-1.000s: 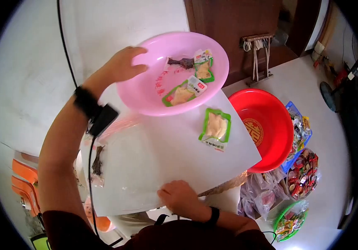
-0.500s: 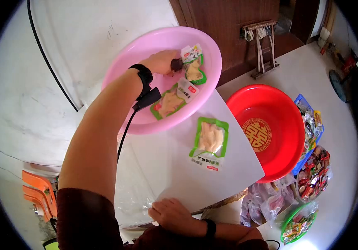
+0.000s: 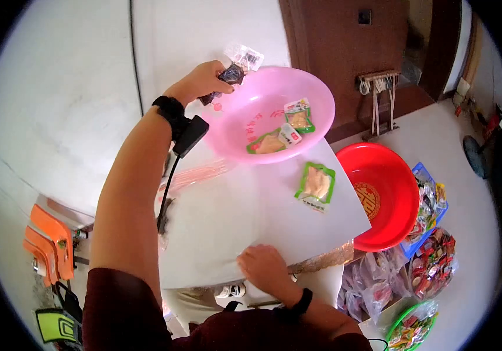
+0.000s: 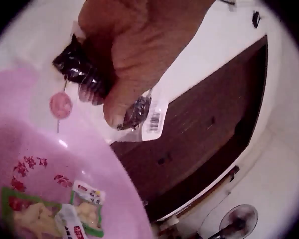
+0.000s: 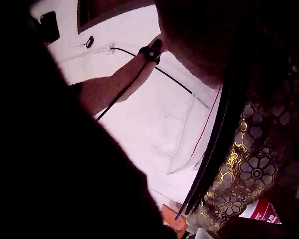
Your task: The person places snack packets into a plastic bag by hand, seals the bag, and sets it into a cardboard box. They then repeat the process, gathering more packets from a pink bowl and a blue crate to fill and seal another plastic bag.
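My left hand [image 3: 204, 81] grips a clear-wrapped dark drumstick [image 3: 231, 74] at the far left rim of the pink basin [image 3: 262, 96]. In the left wrist view, the thumb lies across the dark pack [image 4: 82, 69], and a barcode shows on its pale end. Inside the basin lie two green-edged packs of pale meat, one pack [image 3: 271, 142] in front of the other [image 3: 300, 120]. A third green-edged pack [image 3: 317, 182] lies on the white table [image 3: 221, 228]. Down at the table's near edge, my right hand [image 3: 265, 269] rests with fingers loosely bent, holding nothing.
A red basin [image 3: 400, 193] stands right of the table. Beyond it are a blue crate [image 3: 438, 213], a heap of red packets [image 3: 435, 260], clear bags [image 3: 373, 284] and a green basket [image 3: 411, 327]. Orange chairs [image 3: 52, 234] stand at left. A black cable [image 3: 169, 193] hangs from the left wrist.
My left hand reached from the basin's left rim down inside, took hold of the dark drumstick pack, and lifted it up to the far left rim. The right hand stays at the near table edge.
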{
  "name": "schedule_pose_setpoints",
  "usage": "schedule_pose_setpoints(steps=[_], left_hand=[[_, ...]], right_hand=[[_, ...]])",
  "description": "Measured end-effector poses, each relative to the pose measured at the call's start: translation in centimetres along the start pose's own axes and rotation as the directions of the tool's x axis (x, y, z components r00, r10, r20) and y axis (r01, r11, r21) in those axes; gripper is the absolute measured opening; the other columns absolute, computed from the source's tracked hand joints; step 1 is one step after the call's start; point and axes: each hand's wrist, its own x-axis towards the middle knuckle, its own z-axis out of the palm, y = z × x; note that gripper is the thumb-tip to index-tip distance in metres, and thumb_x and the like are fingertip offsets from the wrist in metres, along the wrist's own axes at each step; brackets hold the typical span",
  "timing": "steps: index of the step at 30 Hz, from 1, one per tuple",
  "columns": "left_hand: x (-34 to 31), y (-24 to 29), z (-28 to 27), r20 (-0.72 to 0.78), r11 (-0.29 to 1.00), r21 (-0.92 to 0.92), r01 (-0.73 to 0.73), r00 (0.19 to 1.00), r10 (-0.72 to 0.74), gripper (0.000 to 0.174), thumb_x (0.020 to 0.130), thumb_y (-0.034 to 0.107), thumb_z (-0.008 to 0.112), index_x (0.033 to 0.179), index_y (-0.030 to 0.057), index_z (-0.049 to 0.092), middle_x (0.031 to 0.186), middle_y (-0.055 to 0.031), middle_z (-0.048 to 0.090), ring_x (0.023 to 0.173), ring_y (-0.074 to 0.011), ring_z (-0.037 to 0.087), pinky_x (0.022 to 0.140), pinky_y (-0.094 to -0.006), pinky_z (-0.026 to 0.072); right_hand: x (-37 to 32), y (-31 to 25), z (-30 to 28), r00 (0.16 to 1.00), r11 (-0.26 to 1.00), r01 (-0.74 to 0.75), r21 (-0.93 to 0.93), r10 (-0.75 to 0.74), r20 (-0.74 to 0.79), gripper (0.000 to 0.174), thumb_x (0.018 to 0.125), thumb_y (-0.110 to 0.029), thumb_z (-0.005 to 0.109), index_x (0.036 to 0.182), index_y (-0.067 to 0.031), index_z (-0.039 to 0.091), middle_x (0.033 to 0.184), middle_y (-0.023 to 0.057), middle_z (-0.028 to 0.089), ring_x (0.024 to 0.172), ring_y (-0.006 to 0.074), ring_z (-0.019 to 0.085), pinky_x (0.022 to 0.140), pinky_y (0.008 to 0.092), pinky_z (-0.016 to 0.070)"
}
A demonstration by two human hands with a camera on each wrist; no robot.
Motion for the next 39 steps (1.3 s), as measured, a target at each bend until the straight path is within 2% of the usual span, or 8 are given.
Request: schedule_pose_setpoints(steps=[5,14,18,22,25,29,33,39], left_hand=[[-11.1,1.0,-4.2,-0.012,0.907,-0.421,-0.012,1.000,0.007,0.032,0.066,0.010,0.073,0.090,-0.0036,0.057,0.075,-0.0084,0.061,0.067,-0.0152,0.058,0.058,-0.0295,0.0459],[-34.5,-4.1,-5.2,-0.195,0.929,0.096,0.357,0.922,-0.334,0.025,0.065,0.001,0.068,0.085,-0.0001,0.054,0.067,-0.0074,0.060,0.057,-0.0120,0.056,0.051,-0.0280,0.0456],[-42.3,-7.6,0.7,-0.401,0.834,0.418,0.360,0.897,-0.187,0.025,0.071,0.011,0.065,0.094,0.0065,0.054,0.081,-0.0160,0.064,0.079,-0.0374,0.061,0.067,-0.0446,0.0471],[-47.2,-9.6,8.2,-0.476,0.715,0.618,0.326,0.879,0.012,0.010,0.080,0.007,0.051,0.090,0.0065,0.053,0.076,-0.0108,0.056,0.073,-0.0315,0.060,0.059,-0.0433,0.0461],[-49.6,-9.9,13.0,-0.469,0.794,0.423,0.437,0.855,-0.221,0.018,0.081,0.006,0.052,0.099,0.0041,0.055,0.100,-0.0154,0.057,0.089,-0.0350,0.058,0.077,-0.0453,0.0471],[-51.5,-12.7,13.4,-0.627,0.935,0.184,0.304,0.769,-0.127,0.034,0.081,0.012,0.060,0.113,0.0024,0.056,0.116,-0.0220,0.055,0.104,-0.0381,0.054,0.086,-0.0403,0.0455],[-51.9,-17.2,12.9,-0.648,0.956,-0.036,0.292,0.721,-0.245,0.043,0.077,0.005,0.063,0.119,0.0016,0.054,0.094,-0.0128,0.058,0.079,-0.0238,0.057,0.072,-0.0333,0.0477],[-52.0,-16.2,10.7,-0.271,0.672,-0.587,0.452,0.672,-0.689,0.034,0.067,0.013,0.073,0.096,-0.0003,0.062,0.068,-0.0013,0.054,0.053,-0.0100,0.050,0.046,-0.0242,0.0393]], right_hand=[[0.1,-1.0,-0.3,1.000,0.998,-0.009,-0.055,0.008,-0.017,0.005,0.075,-0.013,0.057,0.076,-0.0077,0.058,0.075,0.0087,0.056,0.075,0.0282,0.055,0.068,0.0416,0.0434],[0.3,-1.7,0.5,0.997,0.997,-0.078,-0.004,0.078,-0.031,0.006,0.072,-0.009,0.063,0.075,-0.0042,0.061,0.075,0.0102,0.059,0.072,0.0288,0.058,0.066,0.0386,0.0459],[0.1,-1.5,0.9,0.992,0.992,-0.123,0.025,0.124,-0.029,0.009,0.070,-0.007,0.066,0.077,-0.0033,0.062,0.074,0.0096,0.059,0.070,0.0261,0.059,0.064,0.0351,0.0471],[0.0,-1.4,1.2,0.991,0.991,-0.129,-0.020,0.128,-0.037,0.008,0.071,-0.006,0.067,0.077,-0.0036,0.062,0.074,0.0093,0.059,0.069,0.0249,0.059,0.062,0.0337,0.0473],[-0.2,-1.5,1.4,0.992,0.992,-0.125,-0.032,0.124,-0.037,0.008,0.072,-0.006,0.067,0.077,-0.0039,0.062,0.074,0.0088,0.059,0.068,0.0236,0.059,0.062,0.0323,0.0472],[-0.2,-1.6,1.4,0.994,0.993,-0.105,-0.056,0.103,-0.039,0.008,0.072,-0.006,0.067,0.078,-0.0036,0.062,0.074,0.0078,0.058,0.067,0.0220,0.058,0.061,0.0311,0.0468],[-0.1,-1.9,1.4,0.993,0.993,-0.109,-0.046,0.107,-0.045,0.008,0.072,-0.006,0.067,0.077,-0.0034,0.062,0.074,0.0079,0.058,0.066,0.0217,0.058,0.061,0.0313,0.0466],[-0.8,-2.5,1.8,0.994,0.997,-0.036,-0.065,0.029,-0.103,0.008,0.070,-0.005,0.068,0.075,-0.0045,0.063,0.070,0.0082,0.057,0.065,0.0237,0.057,0.058,0.0334,0.0448]])
